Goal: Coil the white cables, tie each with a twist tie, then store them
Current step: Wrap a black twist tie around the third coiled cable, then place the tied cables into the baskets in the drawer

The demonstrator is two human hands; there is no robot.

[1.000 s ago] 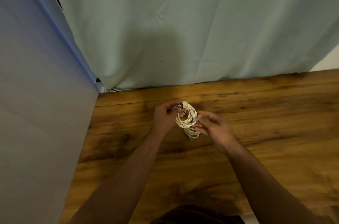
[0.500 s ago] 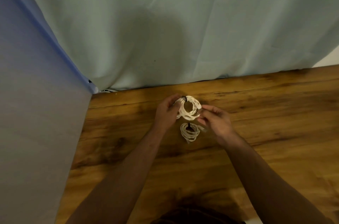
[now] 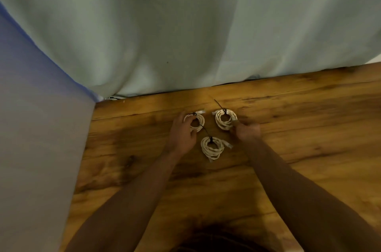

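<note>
A pale green curtain point(image 3: 185, 25) hangs across the back of your view, with a blue-grey panel point(image 3: 31, 138) closing off the left side. Below them lies the wooden table point(image 3: 309, 128), where both your forearms reach in. Your hands are apart. Your left hand point(image 3: 182, 135) curls its fingers and thumb round the left coil point(image 3: 198, 123) of white cable. Your right hand point(image 3: 247, 131) grips the lower right edge of the right coil point(image 3: 223, 121); its fingers are blurred. The near coil point(image 3: 212, 148) lies free on the wood between your wrists, just beside the left hand. Each coil is bound at its far edge by a black twist tie point(image 3: 224, 111), the right one's tail pointing towards the curtain.
</note>
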